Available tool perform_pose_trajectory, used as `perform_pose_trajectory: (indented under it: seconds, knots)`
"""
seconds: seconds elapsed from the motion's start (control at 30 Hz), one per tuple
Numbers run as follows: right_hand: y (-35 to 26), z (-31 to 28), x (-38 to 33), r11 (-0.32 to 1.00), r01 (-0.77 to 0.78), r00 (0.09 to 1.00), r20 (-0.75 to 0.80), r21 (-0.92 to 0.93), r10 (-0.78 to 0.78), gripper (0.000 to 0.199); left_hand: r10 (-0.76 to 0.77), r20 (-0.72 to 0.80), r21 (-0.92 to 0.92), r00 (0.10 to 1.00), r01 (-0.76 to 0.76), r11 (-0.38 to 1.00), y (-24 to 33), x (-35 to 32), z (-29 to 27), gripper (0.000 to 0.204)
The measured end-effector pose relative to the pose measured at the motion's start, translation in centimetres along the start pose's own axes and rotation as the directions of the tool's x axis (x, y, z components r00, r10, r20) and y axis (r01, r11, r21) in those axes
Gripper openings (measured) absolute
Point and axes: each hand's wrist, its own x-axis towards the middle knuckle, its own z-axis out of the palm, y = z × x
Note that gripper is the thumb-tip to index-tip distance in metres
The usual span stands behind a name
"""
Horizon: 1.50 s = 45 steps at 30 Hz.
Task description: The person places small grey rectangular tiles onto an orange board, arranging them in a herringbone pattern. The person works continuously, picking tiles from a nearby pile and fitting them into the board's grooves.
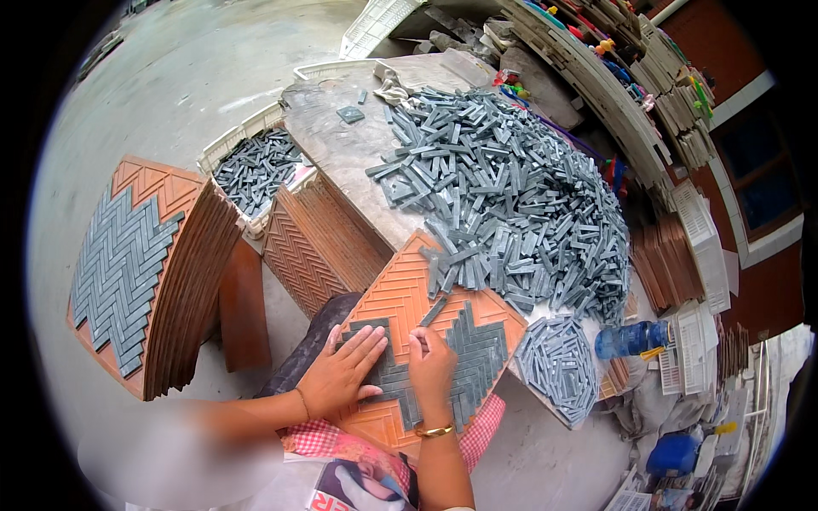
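An orange herringbone mould tray (397, 289) lies tilted across my lap, its upper end against the table. Grey stone strips (477, 358) fill part of its zigzag slots, and other slots show bare orange. My left hand (348, 371) rests flat on the tray, fingers stretched over the laid strips. Just right of it, my right hand (433, 364) is closed in a pinch on a narrow dark stone strip (434, 312), which slants up from the fingertips above the tray. A few loose strips lie over the tray's upper edge, beside the big heap.
A large heap of stone strips (520, 196) covers the table (332, 111). A smaller pile (558, 366) sits at its right corner. Stacked brown moulds (187, 289) stand left, the top one filled. Behind them is a crate (247, 128) of strips. A blue water jug (630, 339) lies right.
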Motion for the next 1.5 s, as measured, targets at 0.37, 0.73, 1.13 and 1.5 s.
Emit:
perform_pose_trajectory:
  seconds: [0.37,0.73,1.13,1.5]
  knots:
    - [0.6,0.0,4.4,0.970,-0.115,0.985,-0.153,-0.214,0.083,0.025,0.150,0.084,0.030,0.985,-0.153,0.988,1.8,-0.6,1.9,0.077]
    - [1.8,-1.2,0.8,0.898,-0.249,0.963,0.192,0.363,0.190,0.022,0.184,0.061,-0.103,0.981,-0.178,0.979,0.6,-0.4,1.3,0.084]
    - [-0.5,0.9,-0.1,0.991,0.046,0.997,0.067,-0.125,-0.038,0.019,0.090,0.066,0.037,0.994,-0.092,0.995,1.5,-1.4,1.9,0.089]
    - [-1.1,2.0,-0.7,0.979,0.032,0.999,0.027,-0.199,-0.027,0.021,0.050,0.055,-0.080,0.997,-0.046,0.996,1.0,-1.5,1.4,0.088]
